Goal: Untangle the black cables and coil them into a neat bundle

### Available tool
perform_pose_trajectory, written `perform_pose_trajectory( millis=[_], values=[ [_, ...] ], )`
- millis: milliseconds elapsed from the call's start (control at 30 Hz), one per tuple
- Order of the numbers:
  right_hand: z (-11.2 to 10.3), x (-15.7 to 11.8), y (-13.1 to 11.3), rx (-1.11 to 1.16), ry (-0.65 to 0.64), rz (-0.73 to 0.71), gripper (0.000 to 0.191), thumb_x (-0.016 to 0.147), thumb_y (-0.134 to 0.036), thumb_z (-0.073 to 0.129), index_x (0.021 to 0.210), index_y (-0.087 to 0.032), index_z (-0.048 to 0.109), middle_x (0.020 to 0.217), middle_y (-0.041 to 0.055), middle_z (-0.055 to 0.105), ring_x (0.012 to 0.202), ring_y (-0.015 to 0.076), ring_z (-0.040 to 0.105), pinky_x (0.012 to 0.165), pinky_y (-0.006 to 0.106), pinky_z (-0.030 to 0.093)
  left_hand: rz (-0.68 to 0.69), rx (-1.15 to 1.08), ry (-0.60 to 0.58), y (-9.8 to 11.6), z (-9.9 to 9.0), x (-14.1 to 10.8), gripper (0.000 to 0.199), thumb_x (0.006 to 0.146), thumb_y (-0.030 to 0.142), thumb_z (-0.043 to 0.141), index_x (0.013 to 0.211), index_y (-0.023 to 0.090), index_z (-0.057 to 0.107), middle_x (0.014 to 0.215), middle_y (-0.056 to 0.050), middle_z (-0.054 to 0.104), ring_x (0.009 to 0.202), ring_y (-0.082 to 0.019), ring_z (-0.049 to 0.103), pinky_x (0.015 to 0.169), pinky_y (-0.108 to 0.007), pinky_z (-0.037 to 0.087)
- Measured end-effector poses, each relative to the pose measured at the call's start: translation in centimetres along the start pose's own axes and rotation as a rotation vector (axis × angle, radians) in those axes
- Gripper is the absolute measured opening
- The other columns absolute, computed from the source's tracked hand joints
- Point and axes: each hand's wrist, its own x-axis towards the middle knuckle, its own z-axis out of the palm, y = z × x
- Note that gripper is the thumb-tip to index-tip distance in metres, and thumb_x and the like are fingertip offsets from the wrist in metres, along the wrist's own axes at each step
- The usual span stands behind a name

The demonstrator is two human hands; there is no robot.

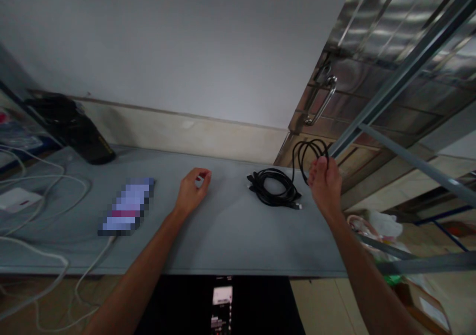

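My right hand (pixel 324 183) is closed on a looped black cable (pixel 308 151), lifted over the right end of the grey shelf (pixel 230 245). A strand runs down from those loops toward a coiled bundle of black cables (pixel 273 188), which lies on the shelf just left of that hand. Light-coloured connector tips show at the bundle's edges. Left of the bundle, my left hand (pixel 193 188) hovers near the shelf with thumb and fingertips curled together; whether anything small is between them cannot be made out.
A phone (pixel 128 206) with a white cable lies at the left, near a white box (pixel 18 199) and more white cables. A black object (pixel 80 131) leans at the back left. Metal frame bars (pixel 401 72) rise at the right, before a metal door with a handle (pixel 323 101).
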Motion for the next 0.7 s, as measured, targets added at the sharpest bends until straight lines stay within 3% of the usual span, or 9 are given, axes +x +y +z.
perform_pose_trajectory(
  millis=[167, 300, 400, 533, 700],
  values=[
    [0.0, 1.9, -7.6, 0.290, 0.182, -0.027, 0.054, 0.112, -0.078, 0.053, 0.096, -0.027, 0.055, 0.067, -0.0088, 0.041, 0.047, 0.0108, 0.039, 0.041, 0.024, 0.032, 0.055, -0.052, -0.129, 1.0, 0.0, -0.3, 0.032, 0.100, 0.057, 0.073, 0.106, 0.026, 0.077, 0.101, -0.009, 0.082, 0.093, -0.028, 0.076, 0.089, -0.045, 0.063],
    [2.1, 1.6, -11.1, 0.414, 0.168, -0.068, 0.047, 0.115, -0.071, 0.052, 0.098, -0.029, 0.051, 0.068, -0.0105, 0.034, 0.046, 0.0096, 0.034, 0.040, 0.022, 0.027, 0.054, -0.158, -0.225, 1.3, -0.2, -0.7, 0.044, 0.092, 0.061, 0.083, 0.119, 0.026, 0.078, 0.103, -0.009, 0.082, 0.091, -0.028, 0.076, 0.084, -0.044, 0.063],
    [5.2, 0.1, -11.6, 0.446, 0.053, -0.035, 0.047, 0.116, -0.074, 0.048, 0.099, -0.030, 0.048, 0.071, -0.0097, 0.037, 0.049, 0.0103, 0.037, 0.042, 0.023, 0.028, 0.042, -0.247, -0.265, 1.2, -0.4, -0.7, 0.056, 0.090, 0.068, 0.083, 0.128, 0.027, 0.077, 0.105, -0.010, 0.082, 0.090, -0.029, 0.077, 0.083, -0.044, 0.063],
    [10.7, -3.8, -10.2, 0.299, -0.155, -0.055, 0.047, 0.120, -0.072, 0.036, 0.105, -0.030, 0.050, 0.075, -0.0047, 0.051, 0.059, 0.0163, 0.055, 0.057, 0.030, 0.044, 0.025, -0.406, -0.297, 1.1, -0.6, -0.6, 0.069, 0.094, 0.078, 0.076, 0.138, 0.024, 0.071, 0.098, -0.009, 0.079, 0.084, -0.028, 0.076, 0.078, -0.044, 0.061],
    [15.9, -9.1, -8.5, 0.059, -0.490, -0.119, 0.046, 0.122, -0.066, 0.023, 0.108, -0.030, 0.048, 0.085, 0.0038, 0.069, 0.077, 0.0286, 0.075, 0.070, 0.037, 0.049, -0.066, -0.399, -0.324, 1.5, -0.5, -0.4, 0.051, 0.107, 0.071, 0.067, 0.126, 0.024, 0.074, 0.087, -0.005, 0.076, 0.077, -0.025, 0.071, 0.076, -0.042, 0.059]
  ],
)
